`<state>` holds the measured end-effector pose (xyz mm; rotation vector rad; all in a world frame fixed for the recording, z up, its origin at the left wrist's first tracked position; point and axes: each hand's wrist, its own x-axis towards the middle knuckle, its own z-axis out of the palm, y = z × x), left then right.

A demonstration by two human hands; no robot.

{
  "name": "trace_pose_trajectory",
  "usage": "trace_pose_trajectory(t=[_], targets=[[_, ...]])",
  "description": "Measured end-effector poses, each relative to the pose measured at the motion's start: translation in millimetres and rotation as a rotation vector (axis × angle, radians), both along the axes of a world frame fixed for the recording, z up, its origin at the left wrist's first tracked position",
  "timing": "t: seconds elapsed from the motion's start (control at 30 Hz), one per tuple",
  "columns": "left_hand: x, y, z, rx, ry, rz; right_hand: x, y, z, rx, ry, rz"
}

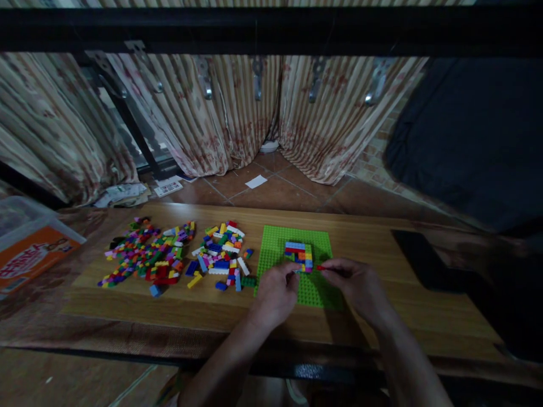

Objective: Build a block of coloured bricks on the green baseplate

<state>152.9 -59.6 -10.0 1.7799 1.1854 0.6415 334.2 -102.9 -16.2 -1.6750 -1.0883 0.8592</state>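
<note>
A small block structure of toy bricks (301, 251) in blue, red, orange and other colours stands on a green baseplate (316, 297). My left hand (275, 291) is closed at its near left corner, the fingertips touching it and hiding part of that side. Just right of the structure, my right hand (360, 285) pinches a small red toy brick (320, 268) between thumb and finger. The red brick is held a little apart from the structure, over the baseplate.
Loose toy bricks lie in two heaps, a mixed pile (148, 251) far left and a smaller pile (220, 249) nearer the baseplate. A dark flat object (418, 260) is on the wooden board (373, 232) at right. A clear plastic box (38, 237) stands at far left.
</note>
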Motion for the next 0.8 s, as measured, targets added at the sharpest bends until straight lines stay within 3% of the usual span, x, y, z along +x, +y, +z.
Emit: trace_pose_trajectory(t=[0.27,0.53,0.8], targets=[[5.2,-5.1,-3.8,0.144,0.124,-0.051,-16.1,8.9,1.2,-0.020,-0.082,0.115],[6.6,-8.7,-2.3,0.264,0.241,-0.104,-24.7,11.2,6.0,-0.027,-0.199,0.034],[8.3,-14.9,-5.0,0.386,0.436,-0.163,-23.7,10.7,6.1,-0.018,-0.172,0.019]])
